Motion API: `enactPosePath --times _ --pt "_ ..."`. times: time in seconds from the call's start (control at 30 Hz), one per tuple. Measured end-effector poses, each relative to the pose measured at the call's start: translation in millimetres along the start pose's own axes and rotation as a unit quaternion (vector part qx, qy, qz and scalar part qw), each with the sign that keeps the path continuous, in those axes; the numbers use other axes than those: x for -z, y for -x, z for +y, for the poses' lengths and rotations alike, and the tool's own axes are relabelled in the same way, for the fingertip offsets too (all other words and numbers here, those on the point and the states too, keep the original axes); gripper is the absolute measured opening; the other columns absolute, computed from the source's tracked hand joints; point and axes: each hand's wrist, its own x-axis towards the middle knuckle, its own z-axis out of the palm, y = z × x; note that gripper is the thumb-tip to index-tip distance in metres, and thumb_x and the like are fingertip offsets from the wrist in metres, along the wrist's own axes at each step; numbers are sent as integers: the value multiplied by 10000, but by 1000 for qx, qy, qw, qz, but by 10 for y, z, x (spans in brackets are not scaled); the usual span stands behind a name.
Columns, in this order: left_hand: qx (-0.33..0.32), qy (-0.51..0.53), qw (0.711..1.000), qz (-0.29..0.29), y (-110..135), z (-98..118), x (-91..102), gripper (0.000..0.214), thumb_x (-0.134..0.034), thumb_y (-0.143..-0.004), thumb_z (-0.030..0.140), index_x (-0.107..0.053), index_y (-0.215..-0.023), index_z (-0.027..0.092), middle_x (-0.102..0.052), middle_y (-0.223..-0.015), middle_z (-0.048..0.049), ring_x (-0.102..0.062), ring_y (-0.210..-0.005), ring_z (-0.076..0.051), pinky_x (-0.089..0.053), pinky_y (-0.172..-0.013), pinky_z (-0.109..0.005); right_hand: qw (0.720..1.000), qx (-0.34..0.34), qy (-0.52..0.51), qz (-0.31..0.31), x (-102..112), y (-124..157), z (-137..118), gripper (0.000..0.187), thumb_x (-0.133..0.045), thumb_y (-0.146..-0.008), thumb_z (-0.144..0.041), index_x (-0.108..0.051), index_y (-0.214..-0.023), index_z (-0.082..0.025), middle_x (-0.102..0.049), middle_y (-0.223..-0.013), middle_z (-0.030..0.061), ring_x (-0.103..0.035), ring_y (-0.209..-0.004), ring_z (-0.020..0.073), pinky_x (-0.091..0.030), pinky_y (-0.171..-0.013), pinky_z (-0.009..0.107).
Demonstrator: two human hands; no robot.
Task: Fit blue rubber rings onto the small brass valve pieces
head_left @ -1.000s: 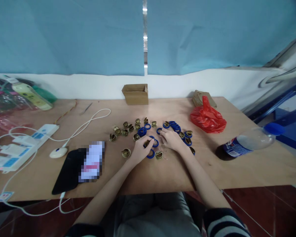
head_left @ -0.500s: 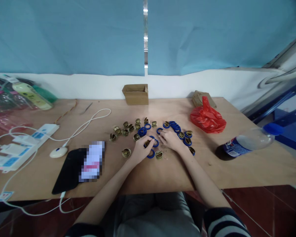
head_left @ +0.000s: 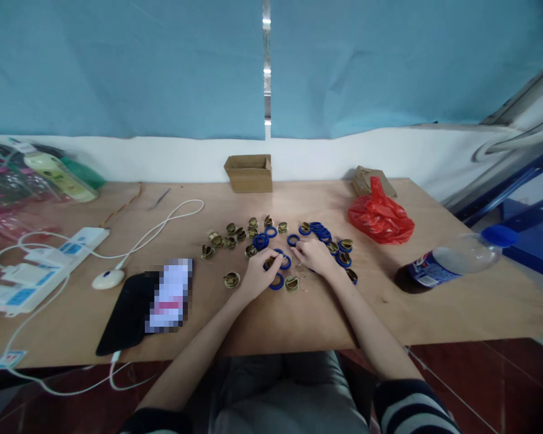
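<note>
My left hand is closed in a pinch just above the table, beside a blue ring and over a brass-coloured round piece partly hidden by the fingers. What its fingertips hold is too small to make out. Close by on the right, my right hand has its fingers drawn together. Thin thread-like strands show below them; whether they are gripped is unclear. A brass-coloured piece with a raised folded flap lies between the hands. Several similar pieces spread to the left, and stacked blue rings lie behind my right hand.
A small open cardboard box stands against the wall. To the right are a red plastic bag and a tilted-looking cola bottle. A phone, a black slab, a white power strip and cables occupy the left.
Both hands stay in nearly the same place. The right fingers have shifted very slightly; nothing else has visibly moved.
</note>
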Motion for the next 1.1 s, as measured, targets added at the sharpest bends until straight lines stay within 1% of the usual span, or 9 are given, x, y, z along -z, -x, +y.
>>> enactPosePath --times 0.17,0.43,0.63,0.93,1.1 --pt "1 -5 1000 1 -1 -3 3 212 -556 -947 275 -636 -766 199 -699 -789 -17 -651 -771 -158 -504 -762 -280 1000 6 -5 -9 -6 -14 -11 369 -418 -1050 -328 -705 -915 -139 -739 -947 122 -688 -880 207 -417 -730 265" --pt "1 -3 1000 -2 -5 -1 5 206 -557 -942 266 -632 -762 200 -700 -787 -16 -654 -774 -160 -501 -763 -280 1000 7 -14 -18 -59 -27 -10 441 -405 -1059 -376 -724 -871 -136 -746 -909 131 -695 -875 209 -420 -712 254" --pt "0 -1 1000 -3 -5 6 3 200 -557 -941 253 -633 -764 199 -702 -789 -16 -655 -775 -157 -497 -766 -277 1000 -19 15 -15 -47 -18 -57 485 -379 -1059 -373 -744 -843 -136 -755 -885 141 -706 -835 221 -417 -673 265" --pt "4 -6 1000 -4 4 -20 -7 208 -559 -942 256 -624 -755 192 -676 -766 -8 -633 -750 -147 -480 -741 -263 999 -48 13 -20 -44 -35 -72 456 -389 -1054 -329 -751 -865 -128 -763 -903 151 -709 -848 220 -419 -685 257" --pt "1 -8 1000 -3 0 -21 -5 202 -558 -941 256 -623 -761 191 -683 -778 -8 -638 -765 -146 -474 -753 -256 999 -40 1 -12 -71 -37 -50 435 -384 -1062 -358 -737 -932 -139 -757 -929 138 -702 -879 217 -419 -705 257"
